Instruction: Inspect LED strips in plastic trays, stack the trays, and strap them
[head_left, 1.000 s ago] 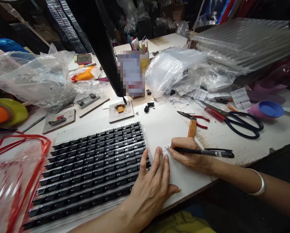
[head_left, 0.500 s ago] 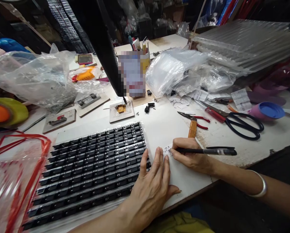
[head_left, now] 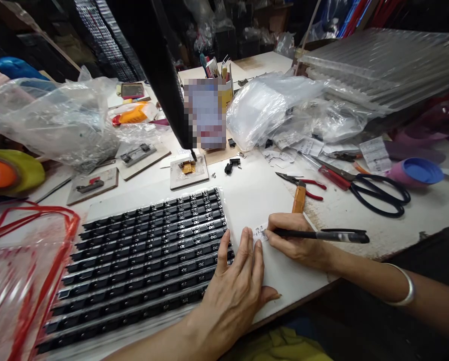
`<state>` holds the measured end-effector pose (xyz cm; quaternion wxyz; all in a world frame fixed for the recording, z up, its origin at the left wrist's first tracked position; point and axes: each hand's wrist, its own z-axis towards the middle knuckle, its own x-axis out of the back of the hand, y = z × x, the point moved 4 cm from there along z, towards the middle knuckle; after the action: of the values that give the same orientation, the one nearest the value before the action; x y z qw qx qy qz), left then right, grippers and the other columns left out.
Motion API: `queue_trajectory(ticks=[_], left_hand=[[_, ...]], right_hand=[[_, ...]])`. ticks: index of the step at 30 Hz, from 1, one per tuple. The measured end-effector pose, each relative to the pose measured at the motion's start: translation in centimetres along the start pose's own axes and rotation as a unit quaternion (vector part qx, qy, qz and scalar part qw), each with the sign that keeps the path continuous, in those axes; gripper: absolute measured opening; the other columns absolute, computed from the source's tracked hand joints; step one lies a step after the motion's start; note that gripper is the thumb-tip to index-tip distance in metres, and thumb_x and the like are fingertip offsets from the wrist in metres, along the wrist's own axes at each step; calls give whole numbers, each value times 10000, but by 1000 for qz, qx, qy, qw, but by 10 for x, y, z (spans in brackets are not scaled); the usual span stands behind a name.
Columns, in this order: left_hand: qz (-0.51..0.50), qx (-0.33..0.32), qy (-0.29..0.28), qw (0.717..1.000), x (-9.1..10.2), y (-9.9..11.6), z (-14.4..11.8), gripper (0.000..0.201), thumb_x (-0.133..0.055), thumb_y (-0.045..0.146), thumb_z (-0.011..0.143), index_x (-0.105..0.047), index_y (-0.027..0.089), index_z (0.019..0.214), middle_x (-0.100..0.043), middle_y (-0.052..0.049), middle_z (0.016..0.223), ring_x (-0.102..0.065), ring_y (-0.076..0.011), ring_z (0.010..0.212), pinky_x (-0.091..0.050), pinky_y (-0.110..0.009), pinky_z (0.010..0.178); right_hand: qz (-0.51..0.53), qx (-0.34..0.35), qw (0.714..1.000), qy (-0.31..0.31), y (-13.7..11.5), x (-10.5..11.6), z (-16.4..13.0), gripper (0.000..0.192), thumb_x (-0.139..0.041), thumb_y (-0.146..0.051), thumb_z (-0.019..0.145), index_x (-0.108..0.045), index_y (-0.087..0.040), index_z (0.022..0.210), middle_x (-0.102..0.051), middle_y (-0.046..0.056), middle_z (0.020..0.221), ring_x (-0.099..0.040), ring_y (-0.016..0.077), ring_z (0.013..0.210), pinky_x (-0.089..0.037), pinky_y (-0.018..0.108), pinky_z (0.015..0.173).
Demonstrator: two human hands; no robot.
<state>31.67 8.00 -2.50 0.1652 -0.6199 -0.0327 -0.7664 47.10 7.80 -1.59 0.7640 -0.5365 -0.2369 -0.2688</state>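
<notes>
My right hand (head_left: 297, 240) is closed around a black pen (head_left: 325, 234), its tip end hidden by my fingers. Just left of those fingers, small handwritten marks show on a white slip of paper (head_left: 260, 232). My left hand (head_left: 239, 281) lies flat with fingers spread, its fingertips at the slip's lower edge. That hand also rests against the right edge of a clear plastic tray (head_left: 224, 205) holding rows of small black parts (head_left: 145, 255).
Past my right hand lie an orange-handled cutter (head_left: 299, 198), red-handled pliers (head_left: 310, 183) and black scissors (head_left: 378, 195). Clear plastic bags (head_left: 273, 108) are heaped behind. A dark arm (head_left: 160, 75) slants down over a small board (head_left: 189, 176). Red straps (head_left: 64, 250) lie at left.
A few more pen marks show on the slip. My right hand and the pen have shifted very slightly right; my left hand stays where it was.
</notes>
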Motion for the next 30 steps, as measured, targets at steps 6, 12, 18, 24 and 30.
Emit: queue_trajectory(ticks=[6, 12, 18, 24, 30], left_hand=[[2, -1, -2, 1000, 1, 0, 0, 638, -312, 529, 924, -491, 23, 1269, -498, -218, 1335, -312, -315, 1350, -83, -555, 1117], [2, 1, 0, 1000, 0, 0, 0, 639, -306, 532, 924, -497, 28, 1267, -511, -207, 1327, -315, -318, 1348, -79, -560, 1116], [-1, 1, -7, 1000, 1, 0, -1, 648, -302, 531, 926, -478, 19, 1282, -496, -215, 1339, -300, -314, 1356, -75, -557, 1119], [-2, 1, -6, 1000, 1, 0, -2, 644, -306, 527, 926, -474, 18, 1284, -488, -224, 1342, -294, -314, 1359, -85, -556, 1118], [-4, 0, -5, 1000, 0, 0, 0, 648, -311, 532, 924, -475, 19, 1284, -501, -221, 1331, -301, -313, 1356, -88, -557, 1116]], right_hand=[[9, -10, 1000, 0, 0, 0, 1, 234, -447, -116, 822, -353, -202, 625, -369, -41, 573, -343, 95, 538, -291, 245, 529], [8, -7, 1000, -5, 1, 0, 0, 232, -443, -101, 826, -349, -198, 637, -368, -44, 582, -350, 87, 536, -293, 240, 534], [12, -14, 1000, -4, 0, -1, 1, 241, -454, -108, 810, -347, -200, 616, -360, -47, 562, -337, 89, 525, -283, 243, 520], [7, -14, 1000, 4, 0, 0, 1, 246, -445, -98, 807, -330, -201, 615, -359, -47, 563, -338, 87, 523, -281, 243, 522], [22, -20, 999, -10, 2, -1, 0, 241, -449, -110, 797, -337, -199, 602, -351, -44, 561, -327, 89, 525, -276, 250, 519]])
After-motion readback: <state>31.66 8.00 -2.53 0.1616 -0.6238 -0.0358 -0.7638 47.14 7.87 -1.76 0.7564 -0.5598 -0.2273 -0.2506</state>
